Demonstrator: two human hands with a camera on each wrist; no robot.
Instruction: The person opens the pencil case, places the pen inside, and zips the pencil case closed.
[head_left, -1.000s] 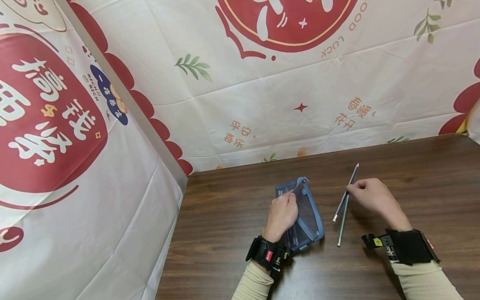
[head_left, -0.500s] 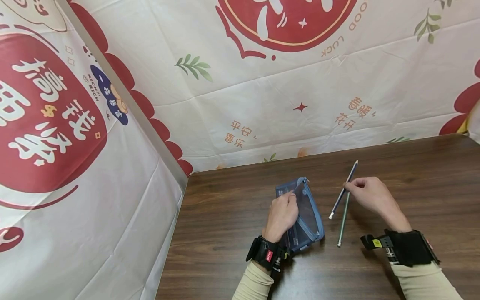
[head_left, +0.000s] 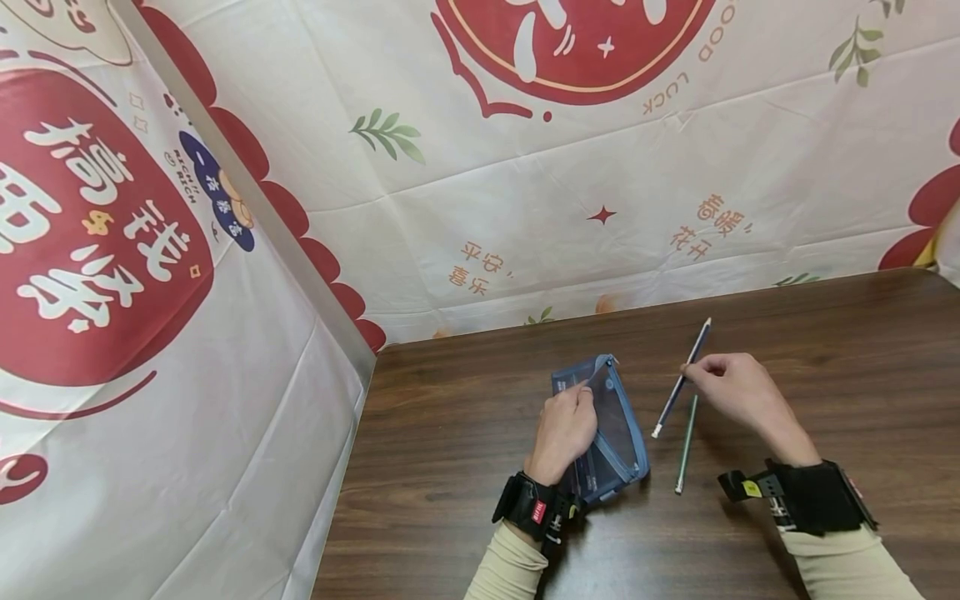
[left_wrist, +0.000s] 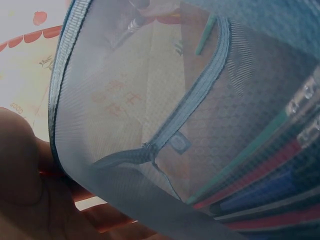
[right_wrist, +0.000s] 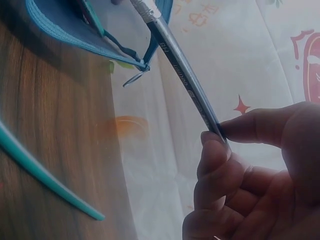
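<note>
My left hand grips the edge of a blue mesh pencil case on the table. The case's zipped mouth gapes open, and through the mesh in the left wrist view several pencils and pens show inside. Between thumb and fingertips, my right hand pinches a dark blue pencil near its middle. That pencil slants with its white eraser end toward the case and its point away; "HB" is printed on its barrel in the right wrist view. A green pencil lies on the table below the right hand.
The brown wooden table ends at the back against a white printed cloth. Another white cloth with a red design hangs along the left side.
My right hand has shifted slightly left, bringing the blue pencil with it; the pencil now stands apart from the green one it crossed earlier. The left hand and the case have stayed put.
</note>
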